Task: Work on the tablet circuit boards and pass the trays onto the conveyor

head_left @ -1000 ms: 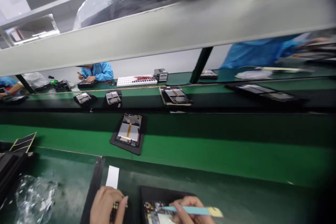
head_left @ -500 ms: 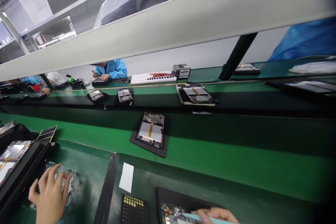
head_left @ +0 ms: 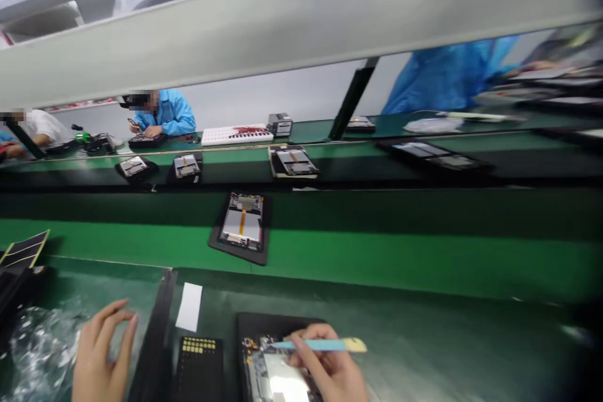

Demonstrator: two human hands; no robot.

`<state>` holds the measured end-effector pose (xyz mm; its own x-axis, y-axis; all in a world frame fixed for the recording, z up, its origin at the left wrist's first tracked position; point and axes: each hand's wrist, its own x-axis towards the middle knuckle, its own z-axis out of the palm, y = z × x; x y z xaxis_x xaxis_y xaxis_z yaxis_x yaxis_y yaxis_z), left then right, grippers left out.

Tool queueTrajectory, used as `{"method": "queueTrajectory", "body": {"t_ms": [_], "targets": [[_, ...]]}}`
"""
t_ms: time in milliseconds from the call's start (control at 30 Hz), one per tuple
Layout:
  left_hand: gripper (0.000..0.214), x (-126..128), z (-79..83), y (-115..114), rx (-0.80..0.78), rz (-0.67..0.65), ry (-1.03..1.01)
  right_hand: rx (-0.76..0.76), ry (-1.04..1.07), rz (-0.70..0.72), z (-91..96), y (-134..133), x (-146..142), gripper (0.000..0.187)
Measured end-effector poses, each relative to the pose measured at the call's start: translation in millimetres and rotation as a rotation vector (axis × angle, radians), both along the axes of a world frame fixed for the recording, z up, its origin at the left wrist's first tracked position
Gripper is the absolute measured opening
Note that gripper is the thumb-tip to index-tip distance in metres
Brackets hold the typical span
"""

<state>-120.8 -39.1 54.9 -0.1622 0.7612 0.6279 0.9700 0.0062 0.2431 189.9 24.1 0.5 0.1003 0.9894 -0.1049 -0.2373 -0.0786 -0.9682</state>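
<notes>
Open tablet (head_left: pixel 277 372): lies on a black tray (head_left: pixel 282 325) on the green worktop (head_left: pixel 89 286), right under the right hand.
Right hand (head_left: pixel 330 367): fingers clamped on a light blue pry stick (head_left: pixel 320 345), its yellow end out past the hand, its other end over the tablet.
Left hand (head_left: pixel 101 352): fingers apart, holding nothing, near a plastic bag (head_left: pixel 40 352).
Between hands: a white paper slip (head_left: pixel 189 306) and a black pad (head_left: pixel 198 374) with yellow dots.
Writing: too small to read.

Open green mat (head_left: pixel 424 352) right of the black tray (head_left: pixel 282 323), black divider rail (head_left: pixel 153 339) blocking the left hand (head_left: pixel 101 355)
</notes>
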Motion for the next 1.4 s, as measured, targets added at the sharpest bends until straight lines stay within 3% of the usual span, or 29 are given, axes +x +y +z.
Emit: {"method": "queueTrajectory", "body": {"t_ms": [67,133,200,267,400,533,900,1400], "targets": [[0.016,33.2,1.5,12.0,-0.13,-0.249,-0.209,0.011,-0.012,0.039,1.5,-0.7,-1.1,0.038],[0.014,65.8,3.6,25.0,-0.276,-0.511,-0.277,0.016,-0.033,0.083,0.4,-0.5,0.0,0.037],[0.011,93.1,3.6,39.4,-0.412,-0.662,-0.333,0.019,-0.045,0.078,-2.2,-0.1,1.1,0.038],[0.011,113.0,0.1,54.5,-0.549,-0.723,-0.405,0.019,-0.048,0.051,-4.4,0.0,1.0,0.04],[0.017,132.6,-10.6,79.2,-0.702,-0.767,-0.448,0.017,-0.032,0.07,-2.5,-0.7,-0.4,0.039],[0.019,130.4,-13.8,88.7,-0.774,-0.769,-0.463,0.019,0.009,0.078,2.7,-2.1,0.3,0.037],[0.005,106.6,-17.3,91.1,-0.901,-0.856,-0.633,-0.025,0.071,0.015,9.2,-3.3,-3.2,0.039],[0.013,114.5,-22.5,86.9,-0.942,-0.733,-0.78,-0.026,0.055,-0.022,10.1,-4.5,-4.2,0.04]]}}
